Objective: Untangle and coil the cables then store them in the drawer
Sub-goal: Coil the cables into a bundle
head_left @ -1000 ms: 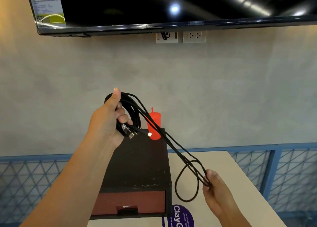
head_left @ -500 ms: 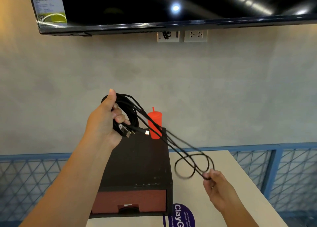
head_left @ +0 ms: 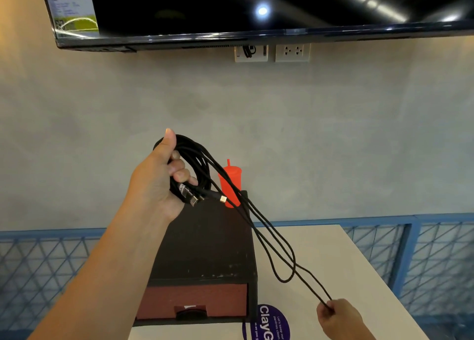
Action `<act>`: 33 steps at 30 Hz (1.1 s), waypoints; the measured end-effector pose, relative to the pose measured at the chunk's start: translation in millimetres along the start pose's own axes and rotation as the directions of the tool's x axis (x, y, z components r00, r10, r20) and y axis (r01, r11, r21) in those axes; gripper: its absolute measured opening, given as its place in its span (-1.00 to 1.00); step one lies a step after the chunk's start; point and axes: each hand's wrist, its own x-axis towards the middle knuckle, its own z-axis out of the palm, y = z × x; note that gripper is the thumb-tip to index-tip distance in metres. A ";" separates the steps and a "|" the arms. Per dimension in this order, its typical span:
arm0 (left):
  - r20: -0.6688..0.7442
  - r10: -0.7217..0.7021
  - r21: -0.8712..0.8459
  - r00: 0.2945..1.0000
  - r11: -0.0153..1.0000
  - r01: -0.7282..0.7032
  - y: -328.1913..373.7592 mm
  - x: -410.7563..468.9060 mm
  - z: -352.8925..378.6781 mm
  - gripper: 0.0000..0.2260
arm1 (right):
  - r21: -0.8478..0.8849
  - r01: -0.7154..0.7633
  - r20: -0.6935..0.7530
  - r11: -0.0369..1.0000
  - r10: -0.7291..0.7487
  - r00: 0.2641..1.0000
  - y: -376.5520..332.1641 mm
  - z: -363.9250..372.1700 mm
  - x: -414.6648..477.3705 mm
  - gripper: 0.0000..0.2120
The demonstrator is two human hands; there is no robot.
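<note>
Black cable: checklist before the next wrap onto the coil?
1. Black braided cable coil gripped by left hand: ok, fingers curled round it.
2. Right hand pinches the loose strands: ok.
3. Loose strands untangled: not ok, they cross and a stray loop hangs midway.
4. Plug ends secured: cannot tell, they stick out below the left fingers.
5. Red-brown drawer of the black box open for storing: not ok, shut.
6. Strands clear of the red plastic cup: cannot tell, they pass in front of it.
</note>
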 end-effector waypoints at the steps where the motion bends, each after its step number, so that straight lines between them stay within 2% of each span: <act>1: -0.001 -0.004 0.004 1.000 1.000 0.004 -1.5 -0.7 0.2 -0.61 | -0.182 0.055 0.069 0.982 -0.043 0.997 4.7 -4.8 -8.1 -0.74; 3: 0.011 -0.002 0.021 1.000 1.000 0.002 -2.4 -2.1 0.8 -0.61 | -0.206 0.116 0.062 0.972 -0.105 0.993 10.9 -4.7 -12.2 -0.77; 4: 0.029 -0.002 0.038 1.000 0.999 0.001 -2.6 -2.9 1.7 -0.62 | -0.221 0.058 0.049 0.974 -0.048 0.998 7.5 2.5 -16.4 -0.79; 6: 0.075 -0.014 0.087 0.997 0.996 0.008 -3.5 -5.1 4.8 -0.63 | -0.344 0.039 0.133 0.938 0.007 0.991 2.2 9.9 -29.1 -0.87; 7: 0.093 -0.025 0.112 0.995 0.994 0.014 -4.9 -6.1 6.8 -0.63 | -0.445 0.103 0.212 0.890 -0.007 0.977 -3.1 17.4 -36.2 -0.92; 9: 0.117 -0.048 0.154 0.992 0.988 0.029 -10.2 -8.5 11.2 -0.63 | -0.510 0.314 0.379 0.801 -0.119 0.918 -10.7 33.7 -48.8 -0.68; 10: 0.124 -0.059 0.169 0.991 0.985 0.037 -13.4 -10.0 13.0 -0.63 | -0.497 0.425 0.449 0.757 -0.195 0.872 -17.9 44.8 -62.8 -0.65; 13: 0.148 -0.087 0.217 0.985 0.975 0.054 -22.1 -12.9 16.1 -0.63 | -0.405 0.633 0.585 0.660 -0.345 0.734 -45.0 71.4 -102.9 -0.62; 15: 0.174 -0.098 0.264 0.980 0.963 0.050 -26.6 -14.9 17.2 -0.63 | -0.244 0.749 0.715 0.616 -0.407 0.568 -66.4 82.5 -135.7 -0.50; 17: 0.213 -0.112 0.310 0.971 0.950 0.041 -30.6 -17.8 18.8 -0.63 | -0.077 0.804 0.825 0.589 -0.415 0.383 -85.3 90.3 -168.3 -0.54; 18: 0.237 -0.118 0.325 0.964 0.945 0.036 -31.9 -19.9 19.7 -0.64 | -0.058 0.848 0.848 0.527 -0.423 0.320 -91.6 94.6 -177.0 -0.52; 20: 0.292 -0.122 0.344 0.949 0.939 0.015 -32.3 -24.6 21.0 -0.65 | -0.039 0.920 0.852 0.390 -0.469 0.235 -99.4 103.7 -185.9 -0.48; 21: 0.316 -0.123 0.356 0.941 0.934 0.003 -31.4 -26.5 21.4 -0.66 | -0.037 0.944 0.831 0.327 -0.515 0.211 -101.9 107.4 -186.7 -0.51; 23: 0.344 -0.139 0.378 0.928 0.926 -0.001 -28.9 -28.8 20.6 -0.65 | -0.033 0.964 0.788 0.264 -0.587 0.187 -107.3 110.1 -184.7 -0.60; 27: 0.390 -0.253 0.315 0.885 0.940 0.130 -26.6 -26.3 9.5 -0.68 | -0.062 0.994 0.751 0.093 -0.652 0.108 -117.8 111.1 -173.0 -0.72; 28: 0.423 -0.298 0.278 0.856 0.941 0.190 -26.0 -25.1 5.6 -0.69 | -0.052 0.997 0.738 0.060 -0.670 0.079 -119.1 111.5 -170.4 -0.76; 30: 0.533 -0.378 0.205 0.757 0.926 0.318 -24.2 -24.6 -1.0 -0.75 | -0.009 0.998 0.701 0.061 -0.712 0.050 -120.4 111.1 -165.8 -0.85; 32: 0.662 -0.396 0.166 0.636 0.905 0.391 -23.3 -27.4 -4.1 -0.78 | 0.037 0.996 0.658 0.080 -0.752 0.037 -118.5 110.9 -162.2 -0.68; 33: 0.711 -0.385 0.156 0.588 0.902 0.403 -23.7 -29.2 -4.2 -0.77 | 0.056 0.991 0.644 0.118 -0.763 0.054 -114.5 112.4 -161.0 -0.63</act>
